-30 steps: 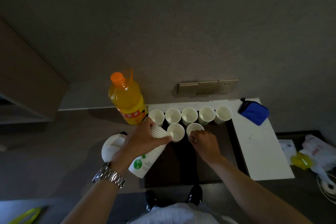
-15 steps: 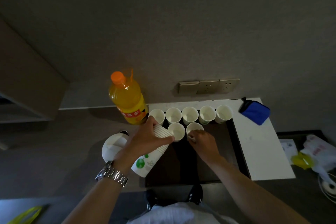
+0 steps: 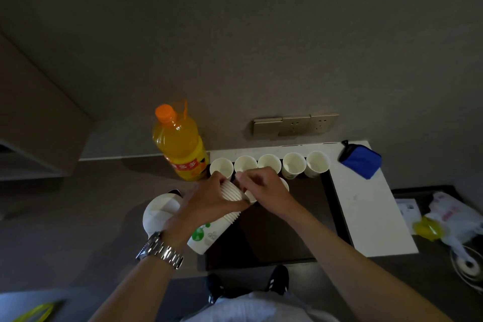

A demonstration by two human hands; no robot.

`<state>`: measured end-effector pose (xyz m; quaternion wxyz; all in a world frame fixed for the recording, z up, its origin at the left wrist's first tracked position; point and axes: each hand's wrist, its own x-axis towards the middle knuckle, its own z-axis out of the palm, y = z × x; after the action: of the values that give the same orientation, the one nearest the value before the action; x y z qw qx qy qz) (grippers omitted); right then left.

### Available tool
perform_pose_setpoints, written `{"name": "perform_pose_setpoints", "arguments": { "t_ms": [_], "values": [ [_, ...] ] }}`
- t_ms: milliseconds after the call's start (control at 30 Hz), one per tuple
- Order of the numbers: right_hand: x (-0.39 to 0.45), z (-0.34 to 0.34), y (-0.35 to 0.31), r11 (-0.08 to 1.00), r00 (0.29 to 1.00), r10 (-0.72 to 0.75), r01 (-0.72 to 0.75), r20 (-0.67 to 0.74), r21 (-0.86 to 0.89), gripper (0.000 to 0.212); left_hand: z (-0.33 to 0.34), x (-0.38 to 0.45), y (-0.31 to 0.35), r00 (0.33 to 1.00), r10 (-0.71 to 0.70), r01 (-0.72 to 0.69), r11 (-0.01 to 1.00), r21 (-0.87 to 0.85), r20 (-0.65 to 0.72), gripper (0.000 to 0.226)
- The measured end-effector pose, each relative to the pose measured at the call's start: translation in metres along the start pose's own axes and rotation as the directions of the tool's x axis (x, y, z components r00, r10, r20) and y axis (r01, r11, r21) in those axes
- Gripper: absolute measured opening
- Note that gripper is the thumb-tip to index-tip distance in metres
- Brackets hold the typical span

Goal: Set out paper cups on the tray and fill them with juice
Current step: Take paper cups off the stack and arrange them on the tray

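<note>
A dark tray (image 3: 292, 230) lies on the counter with several empty white paper cups (image 3: 294, 165) in a row along its far edge. Two more cups stand in a second row, mostly hidden under my hands; one rim (image 3: 285, 183) shows. My left hand (image 3: 209, 198) grips a tilted stack of nested paper cups (image 3: 213, 230) over the tray's left side. My right hand (image 3: 264, 188) pinches the rim at the stack's open top end. An orange juice bottle (image 3: 180, 146) with an orange cap stands left of the cup row.
A white round lid or dish (image 3: 159, 210) sits left of the tray. A blue pouch (image 3: 362, 161) lies on the white board (image 3: 371, 206) right of the tray. Plastic bags (image 3: 449, 219) and a yellow object lie far right. Wall sockets (image 3: 295, 124) are behind.
My right hand left the second-row cup on the tray and moved left to the top of the stack. My left hand still holds the stack, tilted slightly more.
</note>
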<state>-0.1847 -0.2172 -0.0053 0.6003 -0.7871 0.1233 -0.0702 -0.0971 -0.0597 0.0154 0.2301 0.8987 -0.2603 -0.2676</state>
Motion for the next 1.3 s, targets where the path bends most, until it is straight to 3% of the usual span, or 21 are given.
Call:
{"name": "perform_pose_setpoints", "arguments": {
  "t_ms": [133, 433, 600, 767, 867, 1200, 1300],
  "values": [
    [0.001, 0.002, -0.007, 0.999, 0.998, -0.005, 0.003, 0.069, 0.033, 0.017, -0.003, -0.002, 0.003, 1.000, 0.003, -0.003, 1.000, -0.018, 0.009, 0.073],
    [-0.002, 0.004, -0.009, 0.999, 1.000, 0.006, -0.006, 0.007, 0.031, 0.018, -0.002, -0.003, 0.003, 1.000, -0.012, 0.012, 1.000, -0.022, 0.015, 0.078],
    [0.001, -0.006, -0.007, 0.998, 0.979, 0.011, -0.025, -0.205, -0.063, 0.020, 0.001, 0.002, -0.002, 0.999, -0.018, 0.017, 1.000, 0.016, 0.046, 0.077],
    [0.001, -0.048, 0.001, 0.976, 0.875, 0.016, -0.118, -0.484, -0.181, 0.018, 0.008, 0.004, -0.011, 0.999, -0.026, 0.027, 0.999, -0.022, 0.045, 0.081],
    [-0.009, -0.073, 0.010, 0.936, 0.829, -0.004, -0.193, -0.559, -0.293, 0.011, 0.014, 0.008, -0.009, 0.998, -0.035, 0.037, 0.998, -0.051, 0.048, 0.082],
    [-0.049, -0.096, 0.057, 0.787, 0.850, -0.022, -0.311, -0.527, -0.533, 0.017, 0.023, 0.015, 0.004, 0.998, -0.015, 0.018, 0.999, -0.048, 0.062, 0.078],
    [-0.055, -0.089, 0.069, 0.750, 0.869, -0.076, -0.274, -0.489, -0.602, 0.019, 0.022, 0.016, 0.004, 0.998, -0.011, 0.014, 0.999, -0.042, 0.064, 0.078]
  ]
}}
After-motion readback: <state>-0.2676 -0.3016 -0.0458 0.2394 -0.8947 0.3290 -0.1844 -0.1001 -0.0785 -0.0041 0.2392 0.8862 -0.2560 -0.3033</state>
